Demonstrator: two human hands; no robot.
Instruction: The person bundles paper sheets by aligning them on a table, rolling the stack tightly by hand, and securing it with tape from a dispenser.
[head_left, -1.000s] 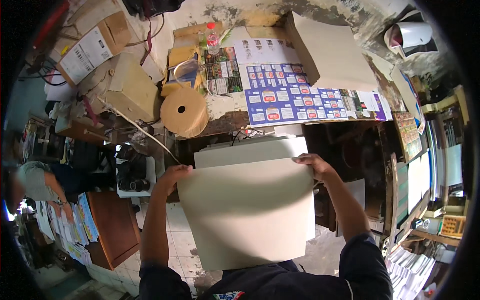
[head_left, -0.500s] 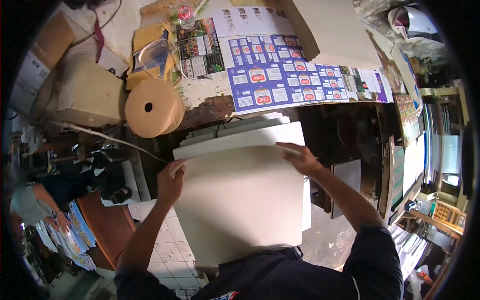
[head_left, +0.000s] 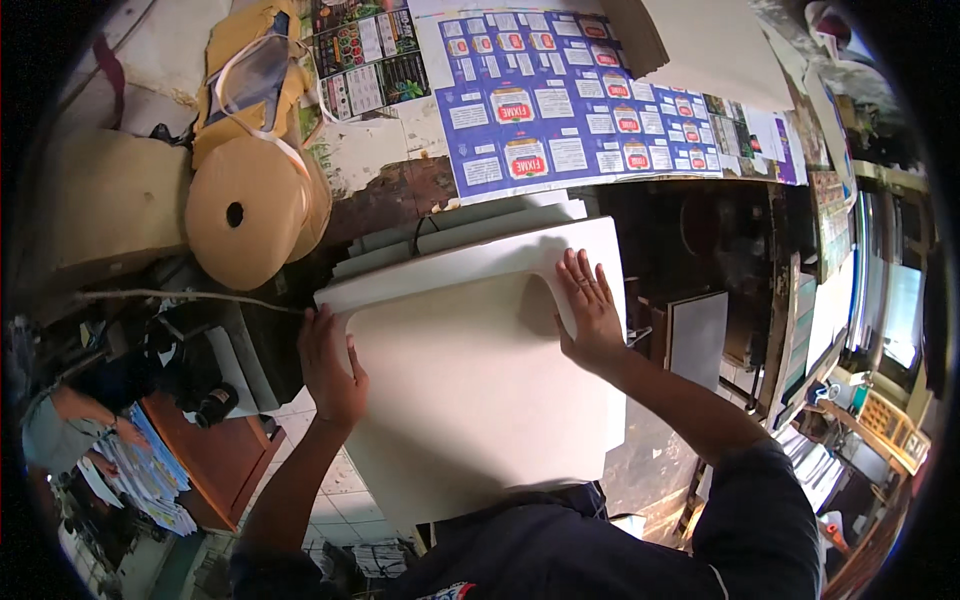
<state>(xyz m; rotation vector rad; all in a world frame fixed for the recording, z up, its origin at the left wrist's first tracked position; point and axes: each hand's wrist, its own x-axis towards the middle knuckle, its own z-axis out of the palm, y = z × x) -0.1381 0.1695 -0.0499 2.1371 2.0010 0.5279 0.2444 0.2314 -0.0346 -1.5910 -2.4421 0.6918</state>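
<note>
A large cream sheet of paperboard (head_left: 470,400) spans from my body toward the bench, its far right corner curled. Behind it stands a white board (head_left: 587,242), larger than the sheet's far edge, with more pale boards (head_left: 500,225) stacked behind that. My left hand (head_left: 333,372) is open at the sheet's far left corner, thumb apart, fingertips at the white board's edge. My right hand (head_left: 592,318) is open too, its stretched fingers lying against the white board and its thumb side touching the curled corner.
Purple printed sheets (head_left: 520,100) cover the bench beyond, with a brown cardboard piece (head_left: 700,50) over them. A tan roll (head_left: 240,215) stands at the left, near a cord (head_left: 190,295). Another person's hands (head_left: 120,440) are over printed papers (head_left: 150,490) at far left.
Both hands have gone from gripping the sheet's far corners to lying open at them. The sheet's far right corner now curls away from my right hand's fingers. The view has shifted slightly.
</note>
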